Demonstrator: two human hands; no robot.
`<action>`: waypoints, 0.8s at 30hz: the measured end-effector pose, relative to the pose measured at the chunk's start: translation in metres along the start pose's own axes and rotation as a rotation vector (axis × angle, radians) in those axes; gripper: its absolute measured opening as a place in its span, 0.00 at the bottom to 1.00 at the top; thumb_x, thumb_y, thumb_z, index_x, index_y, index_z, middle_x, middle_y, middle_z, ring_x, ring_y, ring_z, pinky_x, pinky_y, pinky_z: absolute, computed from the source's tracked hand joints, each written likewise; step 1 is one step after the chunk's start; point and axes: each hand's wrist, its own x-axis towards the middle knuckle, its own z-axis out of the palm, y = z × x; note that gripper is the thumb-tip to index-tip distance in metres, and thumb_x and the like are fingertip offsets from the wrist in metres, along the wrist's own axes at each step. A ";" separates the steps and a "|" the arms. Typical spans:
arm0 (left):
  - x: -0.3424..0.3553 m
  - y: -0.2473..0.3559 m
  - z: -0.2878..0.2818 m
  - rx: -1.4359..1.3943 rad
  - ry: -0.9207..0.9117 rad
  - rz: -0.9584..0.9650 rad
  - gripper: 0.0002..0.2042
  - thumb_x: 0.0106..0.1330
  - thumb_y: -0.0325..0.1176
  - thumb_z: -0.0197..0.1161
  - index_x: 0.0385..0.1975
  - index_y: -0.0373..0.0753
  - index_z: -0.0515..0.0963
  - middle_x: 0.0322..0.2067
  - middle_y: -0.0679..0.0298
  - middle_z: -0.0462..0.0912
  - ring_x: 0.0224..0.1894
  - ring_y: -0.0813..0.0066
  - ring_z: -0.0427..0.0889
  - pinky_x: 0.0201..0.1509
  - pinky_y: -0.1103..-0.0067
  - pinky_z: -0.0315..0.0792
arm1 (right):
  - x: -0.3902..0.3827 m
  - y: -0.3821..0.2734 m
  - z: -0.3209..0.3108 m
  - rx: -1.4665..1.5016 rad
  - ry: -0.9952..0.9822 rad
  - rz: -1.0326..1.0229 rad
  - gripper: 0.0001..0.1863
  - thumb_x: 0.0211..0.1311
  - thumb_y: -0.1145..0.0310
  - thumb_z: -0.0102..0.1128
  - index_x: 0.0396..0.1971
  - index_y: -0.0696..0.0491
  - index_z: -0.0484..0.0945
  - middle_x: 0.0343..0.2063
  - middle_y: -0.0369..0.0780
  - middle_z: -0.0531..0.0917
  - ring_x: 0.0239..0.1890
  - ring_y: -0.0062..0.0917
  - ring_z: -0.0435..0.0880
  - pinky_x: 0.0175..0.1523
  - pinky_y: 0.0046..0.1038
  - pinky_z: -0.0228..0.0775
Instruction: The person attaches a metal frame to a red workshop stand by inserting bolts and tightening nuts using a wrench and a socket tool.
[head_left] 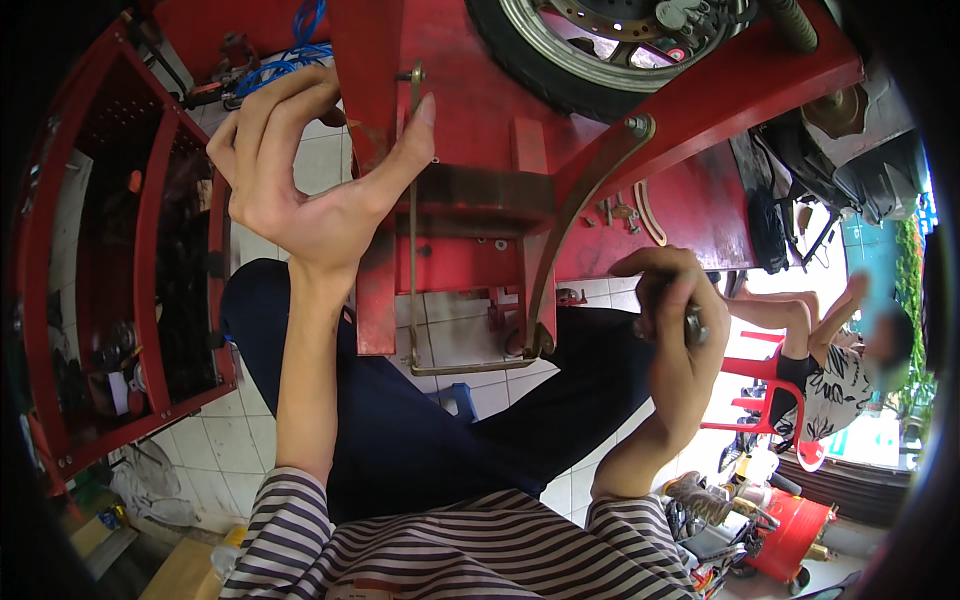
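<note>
My left hand point(310, 190) is raised at the left edge of a red metal post point(375, 305). Its thumb stretches across the post's front, well apart from the bent fingers. A thin metal rod point(413, 230) runs down beside the thumb and turns along the bottom of the red frame to a curved metal lever point(575, 210). My right hand point(690, 320) is closed above my right knee, to the right of the frame. Dark metal shows between its fingers, mostly hidden, so its kind is unclear. Behind the frame rests a wheel point(590, 108) with a black tyre.
Small metal parts point(622, 212) and a curved metal strip point(650, 215) lie on the red bench point(700, 205). A red shelf cabinet point(170, 245) stands left, blue hose point(280, 68) behind. At right, a person point(840, 385) sits on a red chair point(755, 370), near a red tank point(795, 535).
</note>
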 end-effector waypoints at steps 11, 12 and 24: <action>-0.006 0.000 0.001 0.058 0.014 -0.027 0.22 0.36 0.40 0.83 0.30 0.38 0.82 0.34 0.65 0.86 0.39 0.70 0.83 0.49 0.76 0.67 | 0.034 0.135 -0.009 -0.694 0.048 -0.109 0.12 0.56 0.63 0.67 0.36 0.54 0.81 0.28 0.43 0.81 0.31 0.41 0.81 0.35 0.38 0.70; -0.003 0.002 -0.002 0.096 0.008 -0.014 0.21 0.36 0.40 0.83 0.29 0.38 0.82 0.34 0.65 0.86 0.39 0.71 0.83 0.49 0.76 0.67 | 0.045 0.140 -0.011 -0.741 0.028 -0.055 0.12 0.55 0.63 0.67 0.36 0.53 0.82 0.30 0.43 0.82 0.33 0.41 0.82 0.37 0.39 0.71; -0.005 0.005 0.005 -0.057 0.009 -0.125 0.22 0.35 0.38 0.83 0.29 0.37 0.82 0.34 0.64 0.85 0.38 0.70 0.81 0.48 0.75 0.67 | 0.051 0.167 0.006 -0.738 0.050 0.119 0.13 0.51 0.62 0.71 0.38 0.47 0.84 0.31 0.42 0.83 0.34 0.39 0.83 0.38 0.38 0.72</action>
